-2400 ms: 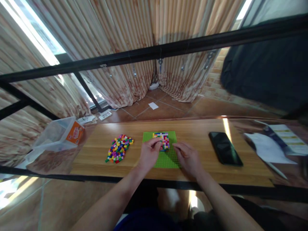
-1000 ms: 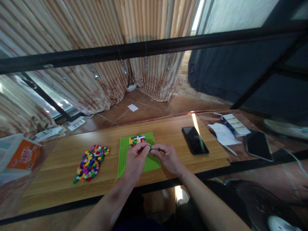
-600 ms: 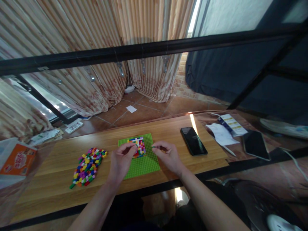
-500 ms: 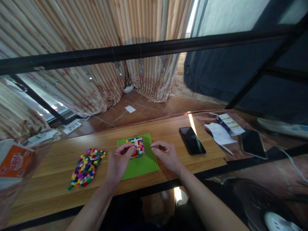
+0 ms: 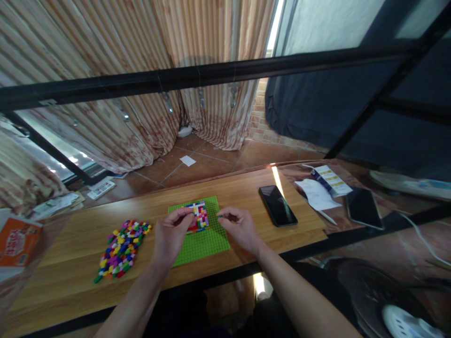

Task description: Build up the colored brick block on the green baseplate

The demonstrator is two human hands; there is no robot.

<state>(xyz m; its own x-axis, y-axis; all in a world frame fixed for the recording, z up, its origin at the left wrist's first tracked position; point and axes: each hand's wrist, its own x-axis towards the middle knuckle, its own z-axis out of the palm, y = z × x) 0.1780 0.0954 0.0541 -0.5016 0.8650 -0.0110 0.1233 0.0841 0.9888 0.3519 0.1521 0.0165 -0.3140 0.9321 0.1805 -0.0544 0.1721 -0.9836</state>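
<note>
A green studded baseplate lies on the wooden table, bearing a block of multicoloured toy bricks toward its far side. My left hand hovers over the left side of that block, thumb and forefinger pinched together; whatever they may hold is hidden. At the plate's right edge, my right hand pinches a tiny green toy brick between thumb and fingertips. Left of my left hand, a loose pile of small coloured bricks spreads over the table.
A black phone lies on the table to the right. Beyond it are papers, a small box and a dark tablet-like device. A black metal bar crosses ahead, and an orange-and-white carton stands at far left.
The whole view has shifted slightly, so things appear a little further left. Both hands keep almost the same pose over the baseplate, and the right one still pinches the green brick.
</note>
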